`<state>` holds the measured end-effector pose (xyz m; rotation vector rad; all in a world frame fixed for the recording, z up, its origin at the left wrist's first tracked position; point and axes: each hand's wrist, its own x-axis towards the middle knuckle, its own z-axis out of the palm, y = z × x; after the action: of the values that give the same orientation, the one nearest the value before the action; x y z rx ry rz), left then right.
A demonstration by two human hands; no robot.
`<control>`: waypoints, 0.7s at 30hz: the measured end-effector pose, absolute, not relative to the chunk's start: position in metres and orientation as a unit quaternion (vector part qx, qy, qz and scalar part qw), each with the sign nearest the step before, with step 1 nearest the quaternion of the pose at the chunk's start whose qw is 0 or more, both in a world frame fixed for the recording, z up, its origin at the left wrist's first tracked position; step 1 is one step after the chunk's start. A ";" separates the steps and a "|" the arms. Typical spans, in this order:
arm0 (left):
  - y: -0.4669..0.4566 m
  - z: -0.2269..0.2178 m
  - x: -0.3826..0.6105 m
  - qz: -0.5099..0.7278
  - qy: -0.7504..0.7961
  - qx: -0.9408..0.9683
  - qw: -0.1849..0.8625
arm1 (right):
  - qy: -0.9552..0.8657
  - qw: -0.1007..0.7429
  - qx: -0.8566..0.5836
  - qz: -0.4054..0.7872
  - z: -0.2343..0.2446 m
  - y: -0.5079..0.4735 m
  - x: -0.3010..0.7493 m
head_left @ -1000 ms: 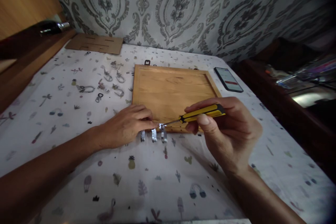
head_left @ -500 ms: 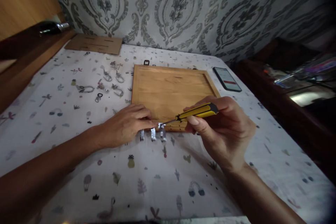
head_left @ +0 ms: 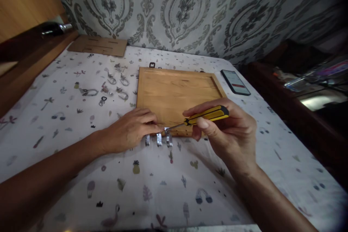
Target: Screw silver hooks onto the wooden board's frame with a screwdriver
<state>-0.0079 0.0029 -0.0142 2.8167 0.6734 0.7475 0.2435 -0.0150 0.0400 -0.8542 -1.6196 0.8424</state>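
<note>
A wooden board [head_left: 174,92] with a raised border lies flat on the table. My left hand [head_left: 130,130] is closed at its near left corner, pressing down, with the thumb next to a metal hook [head_left: 169,140]. Two more metal hooks stick out of the near edge, a middle hook [head_left: 159,140] and a left hook [head_left: 147,140] close under my fingers. In my right hand [head_left: 233,136] is a yellow-and-black screwdriver [head_left: 208,115], pinched by its handle between thumb and fingers. Its tip meets the rightmost hook's plate; any screw there is too small to see.
Several loose metal hooks or clips [head_left: 112,86] lie left of the board. A phone [head_left: 235,82] sits to the right. Flat cardboard [head_left: 99,45] lies at the far left. A dark bottle [head_left: 56,28] rests on a wooden ledge. Patterned cloth [head_left: 152,195] covers the table.
My right hand has turned slightly and its fingers have shifted on the screwdriver handle, with the tip still at the hook. My left hand and the board have stayed in place.
</note>
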 end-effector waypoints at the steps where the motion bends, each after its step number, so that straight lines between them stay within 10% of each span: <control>1: 0.003 -0.014 -0.008 0.250 0.224 0.939 0.073 | -0.677 0.530 -0.360 0.362 0.041 -0.015 0.244; 21: 0.003 -0.015 -0.008 0.251 0.224 0.939 0.074 | -0.660 0.556 -0.352 0.362 0.037 -0.016 0.240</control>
<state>-0.0080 0.0030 -0.0149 2.8171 0.6735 0.7519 0.2402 -0.0162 0.0369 -0.8304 -1.5595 0.8558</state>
